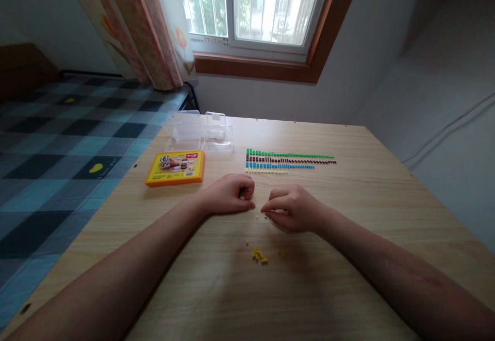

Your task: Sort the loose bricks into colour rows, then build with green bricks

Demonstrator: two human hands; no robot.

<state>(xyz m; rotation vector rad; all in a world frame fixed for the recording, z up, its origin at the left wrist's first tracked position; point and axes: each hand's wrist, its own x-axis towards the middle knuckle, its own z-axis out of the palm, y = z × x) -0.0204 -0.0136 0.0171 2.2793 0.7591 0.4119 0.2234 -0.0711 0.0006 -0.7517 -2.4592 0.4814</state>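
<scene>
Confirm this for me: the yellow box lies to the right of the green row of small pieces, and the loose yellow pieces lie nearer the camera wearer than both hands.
One thing is wrong: the yellow box lies to the left of the green row, as the head view shows. The loose yellow pieces do lie nearer than both hands.

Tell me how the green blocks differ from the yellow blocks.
The green blocks form a long row; the yellow blocks lie loosely clustered, with strays. The green blocks outnumber the yellow blocks. The green blocks lie farther away, the yellow blocks nearer. Both are small and on the table.
</scene>
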